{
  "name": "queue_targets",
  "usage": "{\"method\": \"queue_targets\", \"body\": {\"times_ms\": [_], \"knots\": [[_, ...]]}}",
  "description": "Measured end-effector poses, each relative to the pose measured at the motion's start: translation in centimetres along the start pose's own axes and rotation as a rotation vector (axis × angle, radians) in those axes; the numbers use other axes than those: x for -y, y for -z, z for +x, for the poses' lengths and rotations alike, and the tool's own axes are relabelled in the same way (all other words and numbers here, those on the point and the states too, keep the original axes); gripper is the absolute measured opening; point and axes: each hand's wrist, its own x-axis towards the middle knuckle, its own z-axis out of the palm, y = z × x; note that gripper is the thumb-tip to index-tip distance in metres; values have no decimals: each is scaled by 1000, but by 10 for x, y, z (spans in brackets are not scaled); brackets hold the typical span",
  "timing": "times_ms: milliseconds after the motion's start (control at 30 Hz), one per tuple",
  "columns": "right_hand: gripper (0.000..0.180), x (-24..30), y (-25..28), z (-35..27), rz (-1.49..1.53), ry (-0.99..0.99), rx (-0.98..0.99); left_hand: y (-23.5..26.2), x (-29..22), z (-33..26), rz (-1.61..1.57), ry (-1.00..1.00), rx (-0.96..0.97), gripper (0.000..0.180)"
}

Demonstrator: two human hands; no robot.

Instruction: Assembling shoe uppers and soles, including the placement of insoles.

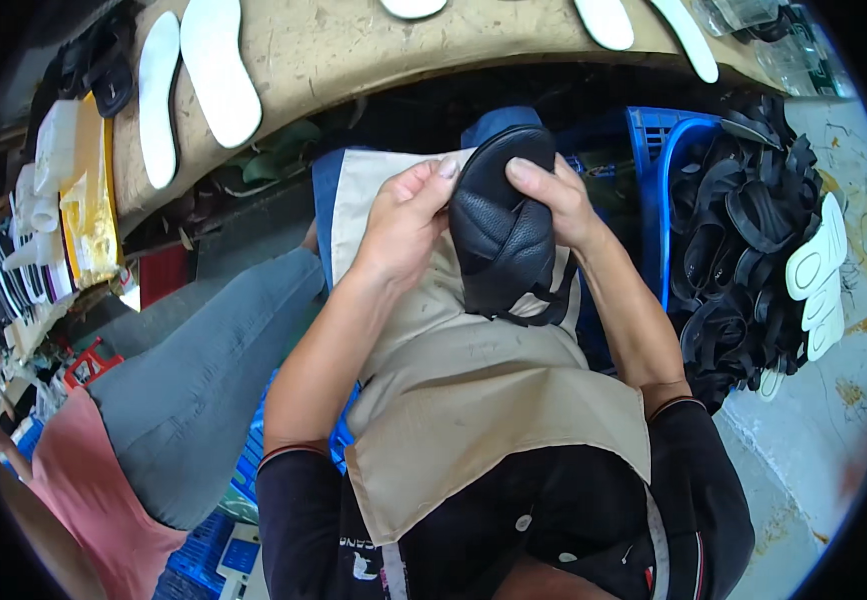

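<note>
A black leather sandal (499, 225) with crossed straps is held over my lap, its rounded end pointing away from me. My left hand (409, 215) grips its left edge between thumb and fingers. On the other side my right hand (559, 195) presses a thumb on the black insole, the fingers curled around behind the edge. Loose strap ends hang at the sandal's near end. Beneath it a beige apron (474, 390) covers my lap.
White insoles (219, 75) lie on the curved worktable (354, 45) ahead. To my right a blue crate (666, 210) stands beside a heap of black sandal uppers (744, 230), with pale insoles (816, 255) along its edge. At left sits another person in jeans (204, 370).
</note>
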Motion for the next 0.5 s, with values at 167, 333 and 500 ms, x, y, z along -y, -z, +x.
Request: {"method": "queue_targets", "body": {"times_ms": [167, 333, 500], "knots": [[29, -1, -7, 11, -63, 11, 80, -5, -33, 4, 204, 41, -3, 28], [32, 4, -15, 18, -187, -15, 102, 0, -76, 27, 594, 43, 142, 24], [33, 7, -23, 24, -254, 8, 122, 4, -91, 36, 531, 20, 147, 28]]}}
